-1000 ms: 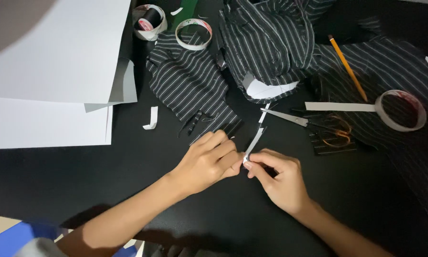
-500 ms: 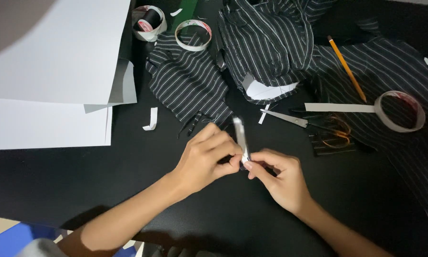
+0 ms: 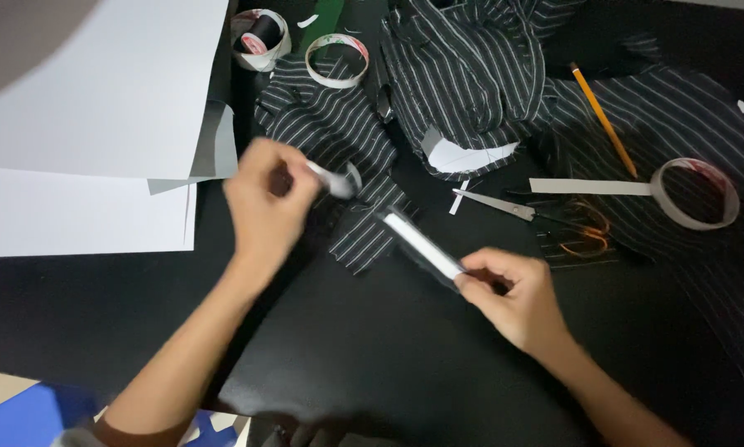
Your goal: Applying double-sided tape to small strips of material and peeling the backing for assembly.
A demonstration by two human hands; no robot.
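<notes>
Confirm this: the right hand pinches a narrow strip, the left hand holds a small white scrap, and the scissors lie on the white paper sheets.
Wrong on one count. The head view shows the scissors lying on the black table, right of both hands, not on the paper.

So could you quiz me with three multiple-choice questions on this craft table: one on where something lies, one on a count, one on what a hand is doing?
1. Where is the pencil?
A. on the striped cloth, upper right
B. on the white paper
C. in the left hand

2. How many tape rolls show?
A. one
B. three
C. five

3. What is the right hand doing?
A. resting flat
B. gripping scissors
C. pinching a narrow strip

Answers:
1. A: the yellow pencil lies slanted on the fabric.
2. B: two rolls at the top, one roll at right.
3. C: fingertips grip the strip's end; the scissors lie untouched.
</notes>
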